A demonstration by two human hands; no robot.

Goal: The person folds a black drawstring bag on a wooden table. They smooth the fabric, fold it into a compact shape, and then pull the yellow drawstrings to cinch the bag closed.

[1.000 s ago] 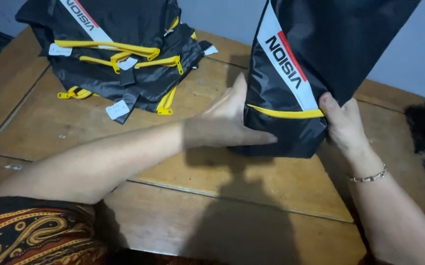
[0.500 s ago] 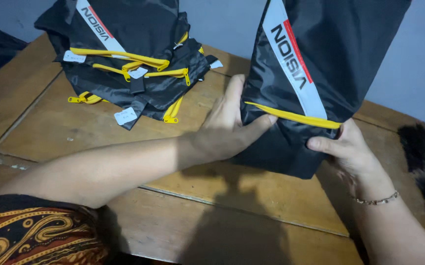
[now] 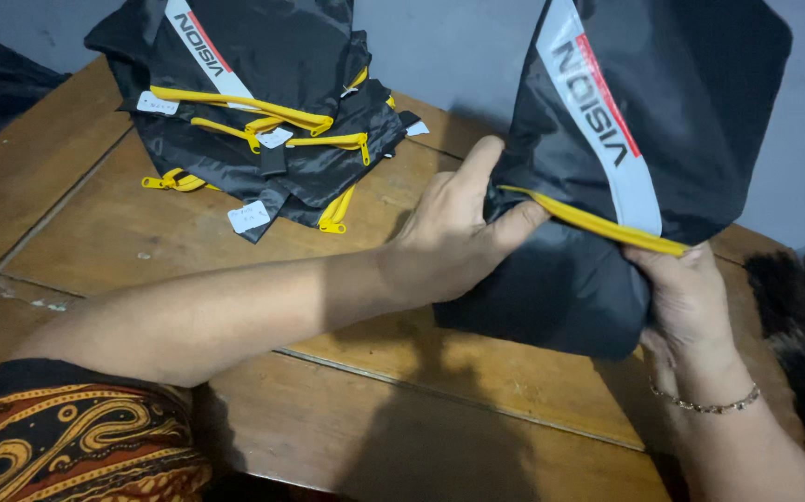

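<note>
Above the brown wooden surface (image 3: 142, 232), black nylon bag with yellow zipper and white stripe (image 3: 663, 121) held upright. Left hand (image 3: 453, 237) grip clamped on its zipper edge, right hand (image 3: 691, 302) grip pinching the lower corner. Stack of matching black bags (image 3: 263, 121) well apart, far left.

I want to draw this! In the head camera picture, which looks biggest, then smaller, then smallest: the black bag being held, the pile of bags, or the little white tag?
1. Black bag, though it's nearest the camera.
2. Pile of bags.
3. White tag, plainly smallest.
</note>
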